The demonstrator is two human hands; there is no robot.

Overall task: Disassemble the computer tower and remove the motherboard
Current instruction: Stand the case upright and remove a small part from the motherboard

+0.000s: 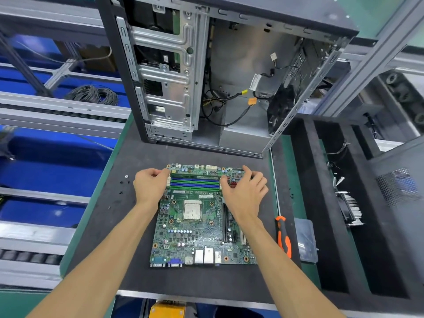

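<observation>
The motherboard [202,216] lies flat on the dark mat [128,249], out of the computer tower [220,72], which stands open at 12 o'clock. The left hand [150,185] pinches the memory module's [195,177] end at 10 o'clock of the board; the right hand [244,190], fingers curled, grips its other end at 2 o'clock. An orange-handled screwdriver [284,236] lies at 3 o'clock.

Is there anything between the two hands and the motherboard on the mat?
Nothing visible. The motherboard lies flat on the dark mat, outside the tower case. The left hand and the right hand are already at the ends of its memory slots. The screwdriver lies beside the board.
</observation>
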